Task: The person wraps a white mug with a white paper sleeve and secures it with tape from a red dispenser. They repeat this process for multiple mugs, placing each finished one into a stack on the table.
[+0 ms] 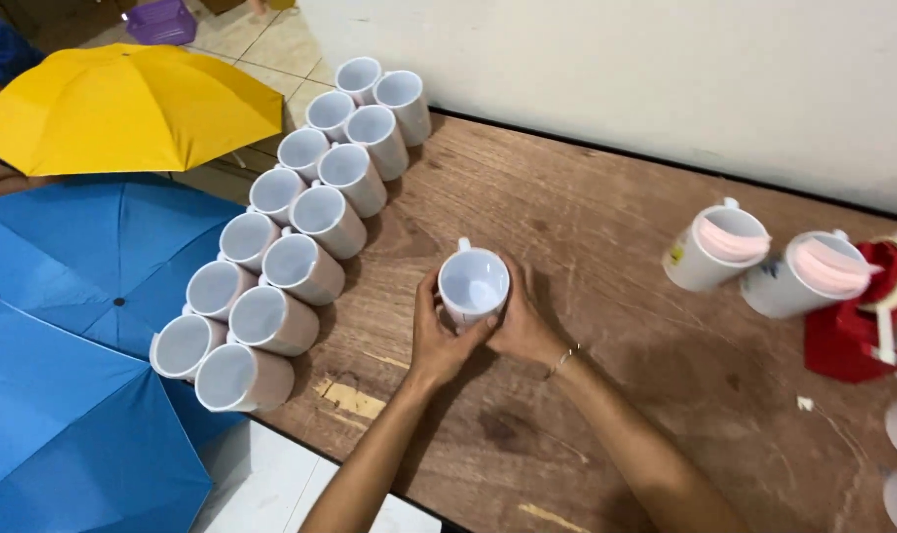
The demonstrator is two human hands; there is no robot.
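A white mug (474, 281) stands upright near the middle of the brown wooden table (587, 227), handle pointing away from me. Both my hands wrap its sides: my left hand (437, 336) on its left, my right hand (523, 326) on its right, a thin bracelet on that wrist. The mug looks empty inside. To the left, several more white mugs (300, 266) stand in two rows along the table's left edge.
Two white mugs with pink wrapping (730, 245) (814, 271) stand at the right beside a red tape dispenser (863, 316). Open blue umbrellas (74, 326) and a yellow umbrella (123, 104) lie on the floor at left. A pale wall (666, 69) borders the table's far side.
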